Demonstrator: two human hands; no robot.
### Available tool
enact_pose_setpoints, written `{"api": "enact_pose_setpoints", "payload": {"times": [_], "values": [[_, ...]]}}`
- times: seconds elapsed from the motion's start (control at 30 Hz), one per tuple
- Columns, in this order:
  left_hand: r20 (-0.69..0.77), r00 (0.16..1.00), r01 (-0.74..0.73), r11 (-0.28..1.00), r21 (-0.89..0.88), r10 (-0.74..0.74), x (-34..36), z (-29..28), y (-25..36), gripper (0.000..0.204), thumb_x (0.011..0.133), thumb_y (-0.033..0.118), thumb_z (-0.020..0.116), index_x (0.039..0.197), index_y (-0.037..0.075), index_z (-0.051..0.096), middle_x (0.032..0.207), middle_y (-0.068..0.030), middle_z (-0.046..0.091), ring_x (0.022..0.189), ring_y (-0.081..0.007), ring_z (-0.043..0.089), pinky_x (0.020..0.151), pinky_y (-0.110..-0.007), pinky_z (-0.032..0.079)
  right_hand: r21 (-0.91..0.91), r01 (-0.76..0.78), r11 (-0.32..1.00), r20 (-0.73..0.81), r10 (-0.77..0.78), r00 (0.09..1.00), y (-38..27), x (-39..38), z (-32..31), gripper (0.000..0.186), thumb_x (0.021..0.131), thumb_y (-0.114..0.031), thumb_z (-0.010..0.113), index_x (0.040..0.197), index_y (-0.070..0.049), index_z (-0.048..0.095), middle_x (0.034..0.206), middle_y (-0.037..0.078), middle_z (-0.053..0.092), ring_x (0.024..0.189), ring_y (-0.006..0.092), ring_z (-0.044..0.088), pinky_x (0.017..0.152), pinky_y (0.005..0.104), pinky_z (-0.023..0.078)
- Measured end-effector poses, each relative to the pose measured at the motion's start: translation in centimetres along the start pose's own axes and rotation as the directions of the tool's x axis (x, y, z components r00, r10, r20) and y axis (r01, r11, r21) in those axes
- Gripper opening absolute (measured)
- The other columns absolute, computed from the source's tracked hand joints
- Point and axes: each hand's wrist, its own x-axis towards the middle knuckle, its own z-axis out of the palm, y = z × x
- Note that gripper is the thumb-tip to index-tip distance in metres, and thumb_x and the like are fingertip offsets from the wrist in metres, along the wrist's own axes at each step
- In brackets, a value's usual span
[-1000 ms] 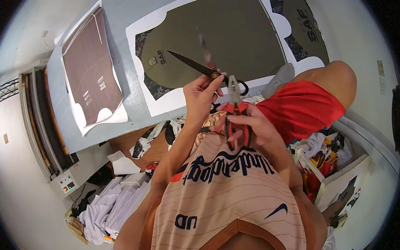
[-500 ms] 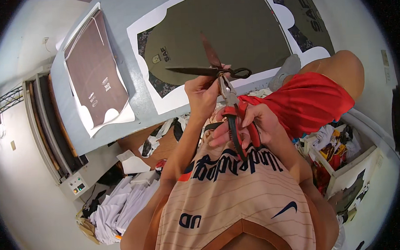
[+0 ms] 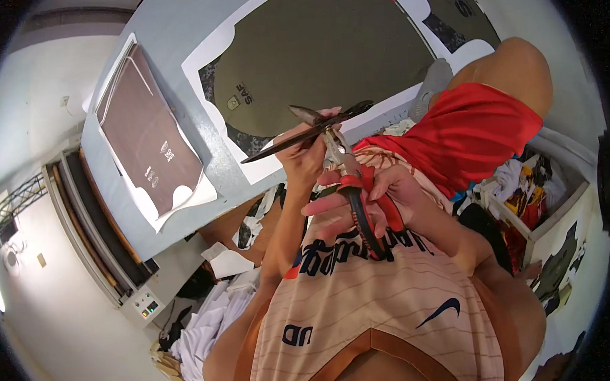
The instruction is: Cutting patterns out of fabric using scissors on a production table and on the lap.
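Note:
My left hand [image 3: 302,155] is closed around a pair of dark metal scissors [image 3: 270,149], held up in front of my chest. One long blade points left, while a shorter-looking piece sticks up beside it, seen nearly end-on. In my right hand [image 3: 395,192] is a pair of pliers [image 3: 344,161] with red and black handles. Several fingers of that hand stretch out across the handles toward the left. The plier jaws meet the scissors around the pivot; whether they bite on it I cannot tell, as fingers and blades partly cover the spot.
A grey-blue table [image 3: 211,137] lies ahead, bearing a dark green printed panel [image 3: 326,46] on white paper and a brown printed panel [image 3: 154,139]. My bent leg in red shorts [image 3: 466,136] is at right. Around stand a roller machine [image 3: 95,220], white cloth [image 3: 205,331] and a scrap-filled bin [image 3: 558,213].
The scissors have turned in my left hand, so the upper blade now looks foreshortened and the other tilts down to the left. Right-hand fingers have stretched out more. The whole view has shifted slightly.

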Motion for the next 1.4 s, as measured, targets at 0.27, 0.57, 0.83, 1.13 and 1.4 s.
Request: {"api": "enact_pose_setpoints", "payload": {"times": [0.27,0.57,0.83,1.13,1.4], "values": [[0.073,0.997,-0.022,0.962,0.273,0.002,0.0,-0.6,-0.9,0.02,0.092,-0.014,0.06,0.112,-0.013,0.066,0.109,-0.0246,0.072,0.078,-0.0219,0.071,0.071,-0.034,0.062,0.071,0.009,0.997,0.009,-0.01,1.0,-0.6,-0.5,0.1,0.078,0.082,-0.006,0.046,0.156,0.004,0.024,0.092,0.027,0.063,0.081,0.0459,0.065,0.037,0.0322,0.048],[-0.011,1.0,0.0,0.977,0.212,0.002,0.8,0.0,0.0,0.022,0.09,-0.015,0.064,0.11,-0.01,0.072,0.105,-0.0171,0.075,0.09,-0.0198,0.072,0.082,-0.032,0.06,-0.068,0.057,0.996,-0.033,-0.06,0.998,-0.2,0.2,0.9,0.065,0.084,-0.003,0.048,0.148,0.005,0.035,0.107,0.028,0.063,0.089,0.044,0.068,0.059,0.0373,0.059],[0.02,0.998,0.054,0.997,0.062,-0.055,0.0,-0.5,0.7,0.02,0.092,-0.015,0.062,0.11,-0.011,0.071,0.11,-0.018,0.073,0.102,-0.0237,0.071,0.092,-0.036,0.058,-0.214,0.131,0.968,-0.047,-0.144,0.988,0.0,-0.8,0.8,0.043,0.106,-0.013,0.048,0.145,0.004,0.041,0.142,0.034,0.051,0.129,0.0437,0.057,0.064,0.0303,0.066],[0.03,0.998,-0.06,0.952,0.3,0.054,0.2,0.3,1.5,0.025,0.089,-0.015,0.066,0.111,-0.008,0.073,0.106,-0.0159,0.076,0.098,-0.0202,0.072,0.089,-0.032,0.058,-0.208,0.14,0.968,-0.057,-0.155,0.986,0.8,0.5,1.4,0.046,0.11,-0.04,0.045,0.142,-0.006,0.042,0.09,0.011,0.056,0.08,0.0218,0.065,0.035,0.0206,0.041],[0.038,0.996,-0.088,0.957,0.277,0.08,1.2,0.9,1.7,0.024,0.088,-0.015,0.067,0.11,-0.008,0.074,0.103,-0.0165,0.077,0.09,-0.0187,0.073,0.084,-0.031,0.059,0.02,0.118,0.993,0.067,-0.119,0.991,1.2,0.9,0.6,0.048,0.11,-0.046,0.043,0.141,-0.01,0.042,0.082,0.004,0.058,0.058,0.0152,0.063,0.041,0.0224,0.043]]}}
